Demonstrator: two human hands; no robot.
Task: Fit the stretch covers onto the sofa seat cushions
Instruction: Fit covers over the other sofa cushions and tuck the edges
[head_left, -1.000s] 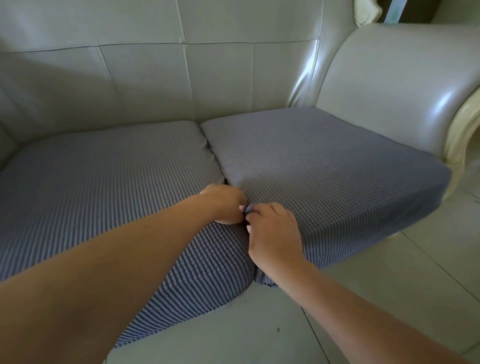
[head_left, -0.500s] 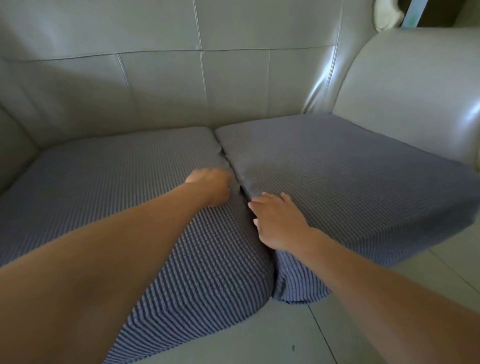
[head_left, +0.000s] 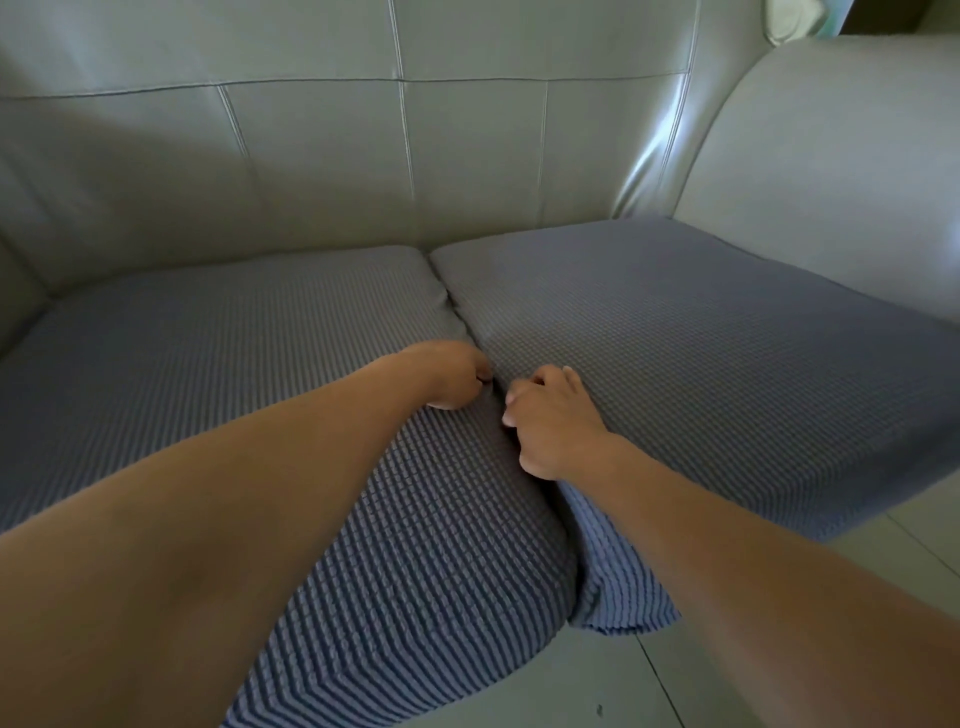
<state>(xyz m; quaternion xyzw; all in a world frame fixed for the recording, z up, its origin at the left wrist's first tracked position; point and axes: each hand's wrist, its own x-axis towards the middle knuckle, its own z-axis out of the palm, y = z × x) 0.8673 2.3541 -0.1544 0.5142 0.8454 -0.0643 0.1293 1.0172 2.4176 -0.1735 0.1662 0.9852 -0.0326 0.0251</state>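
The grey leather sofa (head_left: 467, 171) fills the view, and both of its seat cushions already wear ribbed blue-grey stretch covers. The left seat cushion (head_left: 208, 364) lies against the sofa's backrest, and its cover looks smooth across the top and down the rounded front edge. The right seat cushion (head_left: 675, 364) sits beside the sofa's right armrest (head_left: 831, 171), its top just as taut. A loose flap of cover (head_left: 618, 603) hangs below that cushion's front inner corner, towards the tiled floor (head_left: 623, 691) in front of the sofa, so the fit there looks unfinished.

Both hands work at the seam where the two cushions meet, towards the sofa's front. The left hand (head_left: 452, 374) has its fingers curled, the tips seemingly pinching cover fabric at the gap. The right hand (head_left: 550, 421) rests on the right cushion's inner edge, fingers bent down into the seam; whether they grip cloth or only press it in, I cannot tell.

By my judgement the task is nearly done: what remains is tucking the fabric into the gap and pulling that hanging corner under.
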